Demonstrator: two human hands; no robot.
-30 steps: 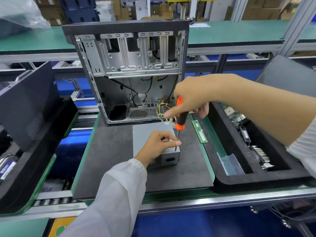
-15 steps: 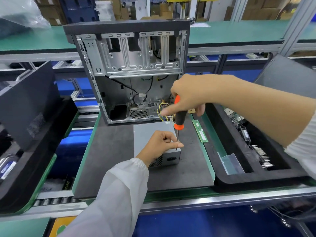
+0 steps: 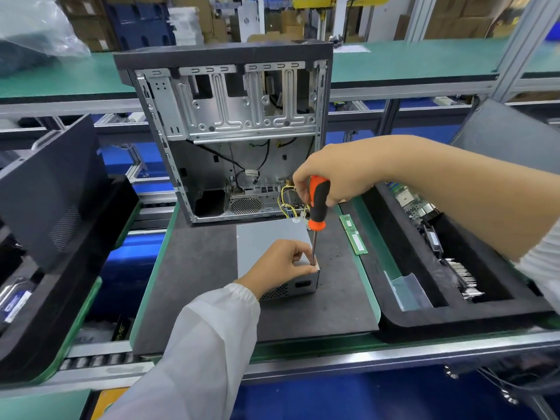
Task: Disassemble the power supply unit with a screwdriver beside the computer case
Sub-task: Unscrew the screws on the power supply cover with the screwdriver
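Factory bench with green edging, dark grey foam mat (image 3: 194,286) on top, open black and silver computer case (image 3: 230,131) standing upright at the far side. Just in front of the case, flat on the mat: grey metal box-shaped power supply unit (image 3: 266,237), long axis running away from the body, vented end nearest. Left hand (image 3: 281,265) curled over the near right corner of the unit, fingertips pinching around the shaft close to the tip. Right hand (image 3: 336,177) wrapped around the orange and black screwdriver (image 3: 316,207), held near upright, slightly tilted, tip down at that same corner. Screw itself hidden behind the left fingers, so probably engaged, not certain. Green memory stick (image 3: 353,234) lying apart to the right.
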